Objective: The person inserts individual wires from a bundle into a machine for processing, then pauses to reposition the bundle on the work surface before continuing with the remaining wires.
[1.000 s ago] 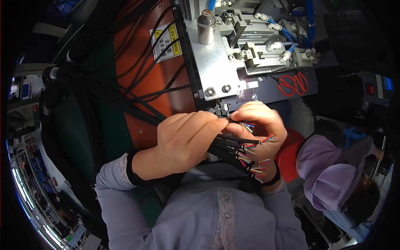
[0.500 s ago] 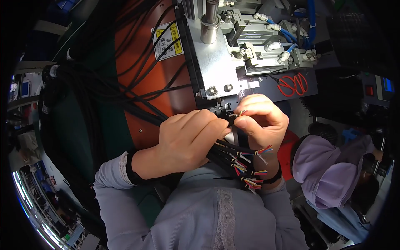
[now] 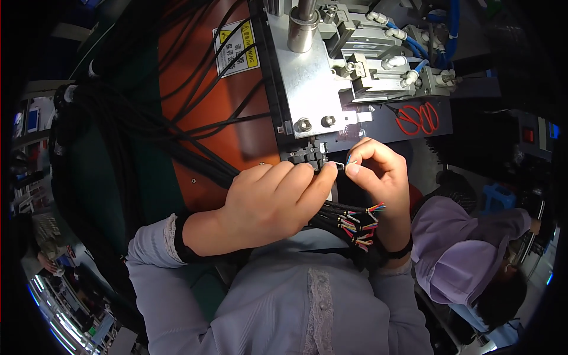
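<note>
Left hand (image 3: 269, 204) clenched around cable bundle (image 3: 346, 219); right hand (image 3: 381, 177) pinching thin wire (image 3: 338, 166).

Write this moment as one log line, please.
left hand: grips black cable bundle | right hand: pinches thin wire at metal machine | red scissors: idle

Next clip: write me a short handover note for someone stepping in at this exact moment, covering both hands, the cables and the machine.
Left hand: closed around the bundle of black cables, holding it just below the metal press.
Right hand: fingers pinching one thin wire end at the small black fixture under the press plate.
Stripped coloured wire tips fan out by the right wrist.
More black cables trail left over the orange panel. Red scissors lie right of the press.
Done and left: cannot tell which tips are already processed.
</note>
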